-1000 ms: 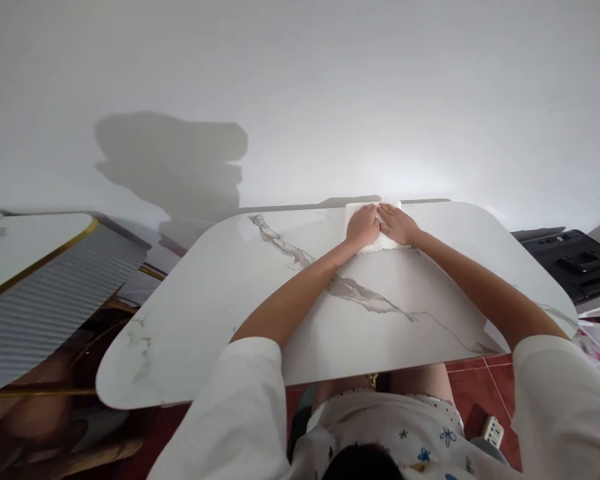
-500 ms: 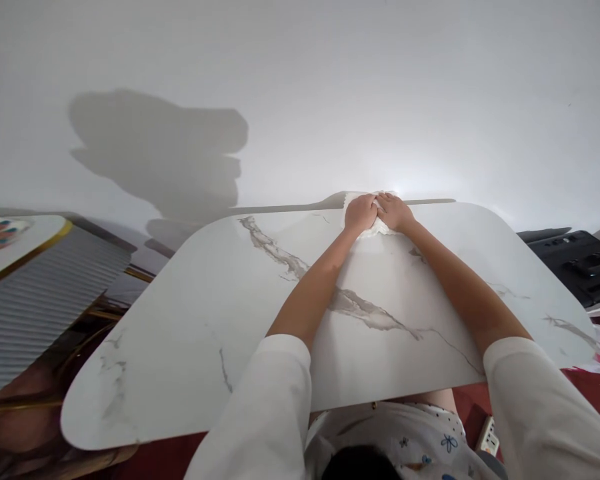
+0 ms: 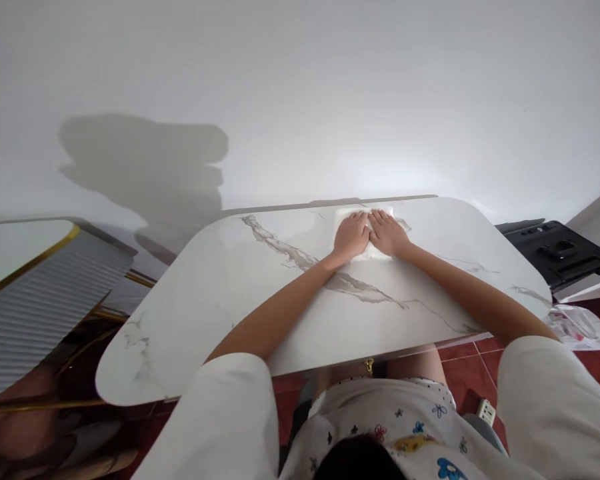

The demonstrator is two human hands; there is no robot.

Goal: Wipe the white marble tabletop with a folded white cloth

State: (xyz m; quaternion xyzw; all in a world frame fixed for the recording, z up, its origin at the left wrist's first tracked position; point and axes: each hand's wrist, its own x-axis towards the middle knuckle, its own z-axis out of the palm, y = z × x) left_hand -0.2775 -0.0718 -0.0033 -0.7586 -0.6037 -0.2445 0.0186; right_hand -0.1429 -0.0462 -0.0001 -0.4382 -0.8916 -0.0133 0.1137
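Observation:
My left hand [image 3: 352,235] lies flat with its fingers stretched forward on a white cloth [image 3: 373,253]. Beside it, my right hand [image 3: 386,232] presses on the same cloth, fingers extended and the thumbs close together. The cloth is spread out under both palms, its far edge showing beyond the fingertips; much of it is covered by the hands. Beneath it is a white marble-patterned table [image 3: 220,280] with grey-brown veins and rounded corners. The cloth sits near the table's far edge.
A plain wall [image 3: 300,100] rises behind the table. Left stands another white-topped table with a gold rim [image 3: 73,235] and ribbed side. On the right are a black case-like object [image 3: 560,252] and a plastic bag [image 3: 580,327]. A power strip [image 3: 486,412] lies below, over red floor tiles.
Both hands have drawn back slightly from the far edge and flattened; the cloth, bunched before, now lies spread. Another person's hand on the left table has gone from view.

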